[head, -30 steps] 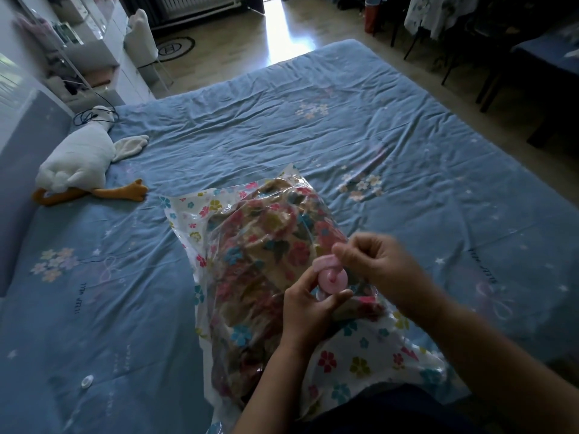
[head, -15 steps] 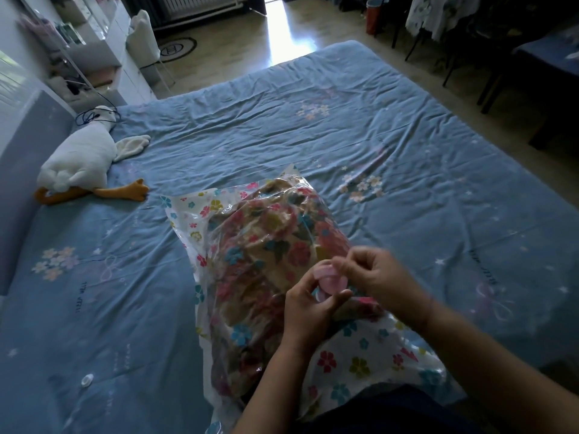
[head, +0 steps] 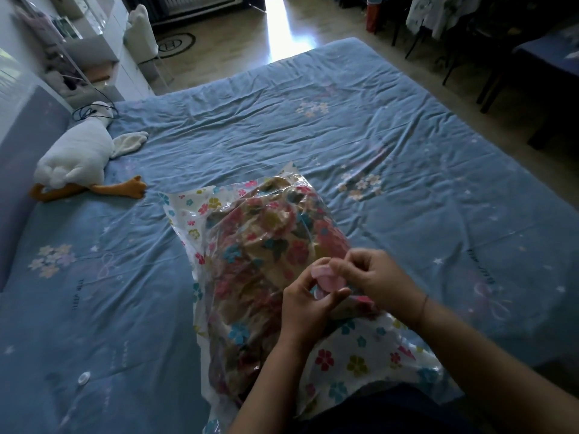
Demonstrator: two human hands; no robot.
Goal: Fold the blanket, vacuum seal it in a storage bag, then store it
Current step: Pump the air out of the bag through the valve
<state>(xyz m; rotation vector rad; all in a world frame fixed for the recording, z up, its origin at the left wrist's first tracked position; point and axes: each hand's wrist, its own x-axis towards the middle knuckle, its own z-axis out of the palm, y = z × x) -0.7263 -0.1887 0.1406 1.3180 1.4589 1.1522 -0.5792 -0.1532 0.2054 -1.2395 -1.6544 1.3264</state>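
Observation:
A clear storage bag (head: 200, 208) printed with small flowers lies on the blue bed in front of me. Inside it sits the folded floral blanket (head: 263, 255). On the bag's top, near me, is a pink round valve cap (head: 326, 277). My left hand (head: 304, 305) grips the valve from below with curled fingers. My right hand (head: 369, 277) pinches the pink cap from the right side. Both hands cover part of the valve.
The blue bedsheet (head: 407, 158) spreads wide on all sides. A white goose plush (head: 78, 155) lies at the left by the headboard. A small round disc (head: 84, 378) rests on the sheet at lower left. Shelves and chairs stand beyond the bed.
Both hands stay on the pink valve cap. My right hand's fingers have shifted slightly around the cap; the bag has not moved.

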